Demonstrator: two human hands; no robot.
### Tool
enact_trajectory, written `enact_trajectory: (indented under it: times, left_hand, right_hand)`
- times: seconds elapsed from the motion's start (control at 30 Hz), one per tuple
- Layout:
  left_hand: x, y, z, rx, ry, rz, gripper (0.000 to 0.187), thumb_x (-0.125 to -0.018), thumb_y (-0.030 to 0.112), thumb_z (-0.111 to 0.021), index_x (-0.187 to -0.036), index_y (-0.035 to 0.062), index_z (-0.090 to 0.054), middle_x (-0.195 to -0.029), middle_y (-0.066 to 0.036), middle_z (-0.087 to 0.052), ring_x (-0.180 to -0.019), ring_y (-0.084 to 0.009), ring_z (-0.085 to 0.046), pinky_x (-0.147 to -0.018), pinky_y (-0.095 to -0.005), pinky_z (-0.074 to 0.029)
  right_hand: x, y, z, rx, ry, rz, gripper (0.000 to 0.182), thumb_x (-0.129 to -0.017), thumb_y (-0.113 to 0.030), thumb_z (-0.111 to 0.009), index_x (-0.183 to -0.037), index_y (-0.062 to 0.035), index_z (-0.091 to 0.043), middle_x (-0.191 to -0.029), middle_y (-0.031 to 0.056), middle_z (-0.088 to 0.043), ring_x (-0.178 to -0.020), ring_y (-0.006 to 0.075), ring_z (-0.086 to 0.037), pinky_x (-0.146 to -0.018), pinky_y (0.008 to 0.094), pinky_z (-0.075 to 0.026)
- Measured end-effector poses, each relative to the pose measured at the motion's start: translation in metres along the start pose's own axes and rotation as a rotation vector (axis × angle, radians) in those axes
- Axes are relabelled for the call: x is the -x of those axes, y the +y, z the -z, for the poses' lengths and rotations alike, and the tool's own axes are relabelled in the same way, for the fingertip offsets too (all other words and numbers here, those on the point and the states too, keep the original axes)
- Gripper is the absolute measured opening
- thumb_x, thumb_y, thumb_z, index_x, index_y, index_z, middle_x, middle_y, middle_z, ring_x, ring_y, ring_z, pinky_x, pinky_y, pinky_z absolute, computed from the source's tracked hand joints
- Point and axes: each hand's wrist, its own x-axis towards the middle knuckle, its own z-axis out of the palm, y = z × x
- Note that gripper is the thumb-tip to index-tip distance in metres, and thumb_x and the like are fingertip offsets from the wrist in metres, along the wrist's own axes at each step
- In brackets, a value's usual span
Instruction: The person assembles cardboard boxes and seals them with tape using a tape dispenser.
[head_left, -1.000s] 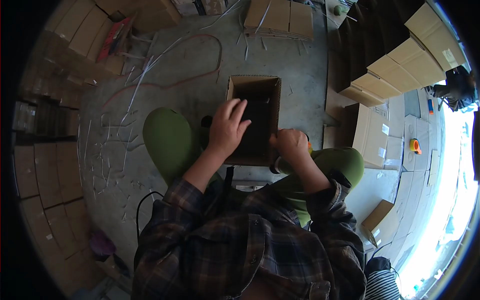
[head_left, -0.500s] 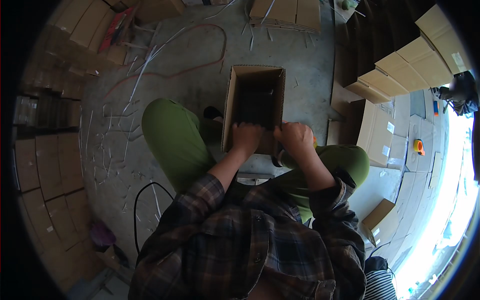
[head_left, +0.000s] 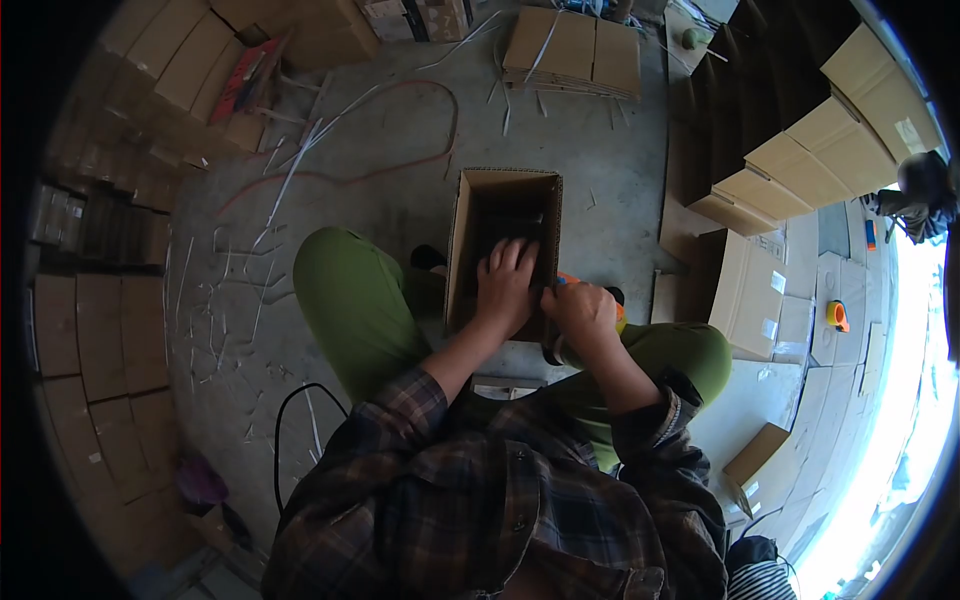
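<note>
An open cardboard box point(head_left: 452, 250) stands upright between my knees, its dark inside facing up at me. My left hand point(head_left: 508, 285) reaches into it with the fingers spread, nearest the front part of the inside; what the fingertips touch is too dark to make out. At the box's right front edge my right hand point(head_left: 584, 306) is closed, thumb over the rim and fingers curled by the outer wall. An orange and yellow object point(head_left: 567, 280) shows partly behind my right hand; its kind is hidden.
Flattened cardboard point(head_left: 560, 50) is stacked ahead. Cartons point(head_left: 100, 320) line the left side, and more boxes point(head_left: 790, 160) stand at right. Loose white straps point(head_left: 285, 180) and a reddish cord point(head_left: 455, 120) lie on the concrete floor. A yellow-orange tape roll point(head_left: 838, 316) sits at right.
My left hand has gone from the box's front rim deeper inside, and its fingers have spread. My right hand stays closed at the right edge. The whole view has shifted slightly.
</note>
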Motion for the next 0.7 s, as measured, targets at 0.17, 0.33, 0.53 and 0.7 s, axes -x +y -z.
enact_trajectory:
  times: [0.17,0.33,0.53,0.7]
  left_hand:
    - [-0.075,-0.002,0.037,0.044,0.326,-0.082,0.080,-0.076,0.019,-0.074,-0.144,0.0111,-0.033,-0.143,-0.010,-0.036,-0.139,-0.0347,-0.025,-0.105,-0.0586,-0.029]
    - [-0.072,-0.012,0.022,-0.118,0.163,-0.045,0.076,-0.078,0.017,-0.072,-0.143,0.0111,-0.034,-0.144,-0.005,-0.034,-0.141,-0.0326,-0.024,-0.107,-0.0595,-0.027]
    - [-0.020,-0.019,-0.018,-0.092,-0.044,0.058,0.067,-0.082,0.021,-0.068,-0.142,0.0110,-0.038,-0.151,-0.008,-0.028,-0.143,-0.0315,-0.021,-0.108,-0.0589,-0.028]
    - [-0.029,-0.025,-0.034,-0.156,-0.149,0.077,0.063,-0.087,0.026,-0.063,-0.143,0.0129,-0.038,-0.156,-0.008,-0.019,-0.144,-0.0316,-0.016,-0.108,-0.0610,-0.028]
  right_hand:
    - [-0.001,0.000,0.002,0.014,-0.035,0.011,0.044,-0.089,-0.043,-0.051,-0.071,-0.0077,-0.071,-0.065,0.0132,-0.067,-0.063,0.0290,-0.069,-0.058,0.0397,-0.055]
    - [-0.001,0.001,0.000,0.009,-0.042,0.005,0.044,-0.088,-0.043,-0.052,-0.071,-0.0074,-0.071,-0.065,0.0134,-0.067,-0.064,0.0289,-0.069,-0.057,0.0404,-0.055]
    - [-0.002,0.000,0.000,-0.004,-0.015,-0.010,0.045,-0.088,-0.044,-0.052,-0.071,-0.0067,-0.071,-0.067,0.0143,-0.068,-0.066,0.0299,-0.069,-0.060,0.0411,-0.055]
    - [-0.004,-0.003,0.002,0.026,-0.050,-0.017,0.044,-0.088,-0.043,-0.052,-0.072,-0.0072,-0.072,-0.069,0.0141,-0.068,-0.067,0.0302,-0.069,-0.062,0.0410,-0.055]
